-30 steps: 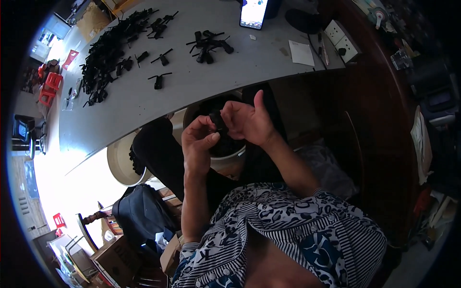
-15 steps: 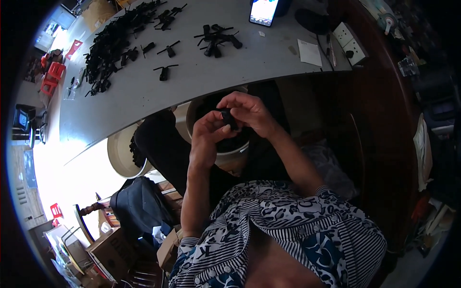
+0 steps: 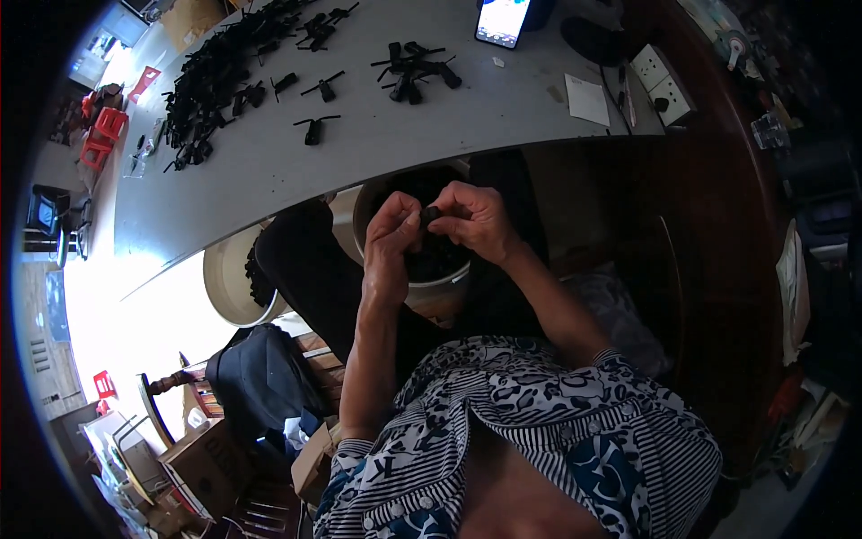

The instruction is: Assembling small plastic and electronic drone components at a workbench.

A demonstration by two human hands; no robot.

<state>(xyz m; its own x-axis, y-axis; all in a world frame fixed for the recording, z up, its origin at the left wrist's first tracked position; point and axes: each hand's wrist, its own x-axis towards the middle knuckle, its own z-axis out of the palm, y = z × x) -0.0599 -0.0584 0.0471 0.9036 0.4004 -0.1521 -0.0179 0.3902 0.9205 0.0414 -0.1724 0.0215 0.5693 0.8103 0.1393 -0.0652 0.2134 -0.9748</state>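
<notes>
A small black part is pinched between the fingers of both hands, over a white bucket below the table edge. My left hand closes on its left side, thumb and forefinger together. On the other side my right hand grips it with thumb and fingertips. The fingers cover much of the part, so its exact kind does not show. Dark pieces lie in the bucket, mostly hidden by my hands. On the grey table ahead are a large heap of black parts with thin arms and a smaller cluster.
A lit phone stands at the table's far side, near a white paper and a socket strip. Another white bucket holding black pieces stands left of my leg. A dark bag rests at lower left.
Both hands have drawn closer around the small black part, and it has turned so less of it shows. The whole view has shifted slightly.
</notes>
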